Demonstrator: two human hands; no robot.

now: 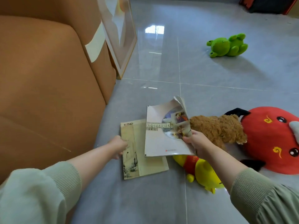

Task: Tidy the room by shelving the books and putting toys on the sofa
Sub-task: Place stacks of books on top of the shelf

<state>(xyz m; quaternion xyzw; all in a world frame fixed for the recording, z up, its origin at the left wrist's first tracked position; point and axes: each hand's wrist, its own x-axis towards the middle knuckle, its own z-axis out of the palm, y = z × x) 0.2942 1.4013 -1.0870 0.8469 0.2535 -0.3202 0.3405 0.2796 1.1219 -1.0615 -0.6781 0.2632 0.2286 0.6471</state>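
Both books are on the floor (210, 75), close to the edge that runs along the sofa (48, 78) base.

- beige book (150, 160): flat on the tile, cover up, spine side toward the sofa.
- white book (161, 136): lies across the beige book's right half. Its right side is lifted off the floor and the cover and pages are bent upward.
- left grip (119, 146): on the beige book's left edge, fingers curled round that edge, thumb on the cover. Pale green sleeve pushed up the forearm.
- right grip (196, 141): pinching the white book's right edge, thumb on the cover, fingers behind the pages.

Toys, all on the floor:
- brown plush dog (216, 128): just beyond the right grip, touching the white book's lifted edge and pressed against the red plush.
- red plush (271, 139): round, black horns, at the frame's right edge.
- yellow plush (205, 173): red shirt, partly hidden under the right forearm, just beside the beige book's near right corner.
- green frog plush (226, 46): well apart from the rest, further out on the tiles.

A framed panel (119, 34) leans against the sofa's far end. There is a dark object (267, 5) at the top right corner; I cannot tell what it is.
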